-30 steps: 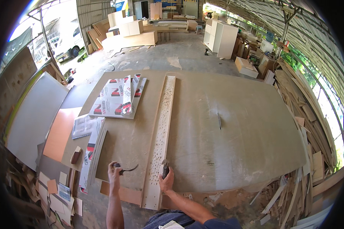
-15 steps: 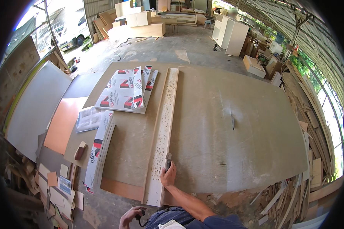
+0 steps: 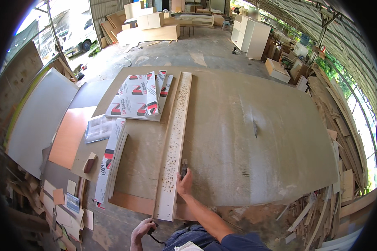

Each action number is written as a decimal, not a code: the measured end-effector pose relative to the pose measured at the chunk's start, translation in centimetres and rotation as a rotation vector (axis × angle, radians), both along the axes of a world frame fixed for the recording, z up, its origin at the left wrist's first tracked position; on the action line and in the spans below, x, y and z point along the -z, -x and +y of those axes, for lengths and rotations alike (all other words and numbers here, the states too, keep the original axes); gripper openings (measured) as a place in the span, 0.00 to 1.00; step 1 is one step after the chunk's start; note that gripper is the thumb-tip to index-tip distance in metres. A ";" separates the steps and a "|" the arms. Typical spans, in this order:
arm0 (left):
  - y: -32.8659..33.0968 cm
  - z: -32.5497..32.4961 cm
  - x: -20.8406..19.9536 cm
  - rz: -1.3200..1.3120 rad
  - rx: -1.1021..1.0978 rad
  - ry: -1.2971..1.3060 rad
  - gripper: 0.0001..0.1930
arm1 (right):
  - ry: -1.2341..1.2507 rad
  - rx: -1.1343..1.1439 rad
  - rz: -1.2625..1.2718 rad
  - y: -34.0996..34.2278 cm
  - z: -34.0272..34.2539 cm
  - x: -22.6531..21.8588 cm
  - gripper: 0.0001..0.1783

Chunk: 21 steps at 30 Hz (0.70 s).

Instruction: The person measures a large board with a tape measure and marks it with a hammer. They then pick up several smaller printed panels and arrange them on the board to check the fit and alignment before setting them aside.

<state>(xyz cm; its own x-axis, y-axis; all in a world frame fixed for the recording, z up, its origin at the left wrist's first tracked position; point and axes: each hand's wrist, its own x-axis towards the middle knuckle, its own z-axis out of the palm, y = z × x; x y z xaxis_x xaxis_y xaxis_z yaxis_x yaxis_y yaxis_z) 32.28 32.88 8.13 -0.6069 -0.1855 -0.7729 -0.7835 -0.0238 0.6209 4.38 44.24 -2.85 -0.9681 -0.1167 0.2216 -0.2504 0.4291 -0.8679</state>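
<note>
A long pale board (image 3: 176, 146), its face dotted with many small brown spots, lies lengthwise on a large brown sheet-topped surface (image 3: 226, 138). At its right edge, toward the near end, my right hand (image 3: 184, 184) is closed around a small dark-handled tool with a grey metal head (image 3: 184, 166). The tool's exact kind is too small to make out. My left hand (image 3: 144, 228) is near the board's near end, at the lower edge of the view. Its fingers are wrapped round a black corded object (image 3: 156, 226), mostly hidden by the hand.
White printed-film panels (image 3: 132, 100) lie left of the board, with a stack of narrow strips (image 3: 113, 163) nearer me. A sanding-block-like wooden piece (image 3: 89, 163) sits further left. A thin dark grey object (image 3: 255, 128) lies right. Timber offcuts (image 3: 310, 221) are heaped at the right.
My right hand and its tool have shifted slightly away from me along the board's right edge. My left hand has risen a little with the black object. The view has tilted slightly.
</note>
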 end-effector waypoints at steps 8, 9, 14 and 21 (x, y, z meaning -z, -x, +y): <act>5.0 4.4 -8.9 0.228 -0.066 0.088 0.22 | -0.439 -0.155 0.065 1.5 13.7 -3.4 0.32; 6.7 5.5 -9.7 0.304 -0.070 0.095 0.22 | -0.435 -0.141 0.123 1.6 14.9 -3.6 0.32; 15.6 11.5 -9.9 0.524 0.001 0.175 0.26 | -0.181 -0.233 0.239 1.9 19.9 -7.5 0.43; 25.2 25.0 -7.0 0.652 -0.436 -0.431 0.27 | 0.259 -0.616 -0.050 2.7 28.1 -14.3 0.53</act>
<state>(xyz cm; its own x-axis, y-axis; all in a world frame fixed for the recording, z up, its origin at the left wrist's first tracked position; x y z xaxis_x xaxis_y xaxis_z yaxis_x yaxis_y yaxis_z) 7.06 57.87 15.14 -0.8934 -0.2752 -0.3551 -0.1451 -0.5713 0.8078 1.71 72.36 11.49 -0.7519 -0.6001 0.2731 -0.3393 -0.0030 -0.9407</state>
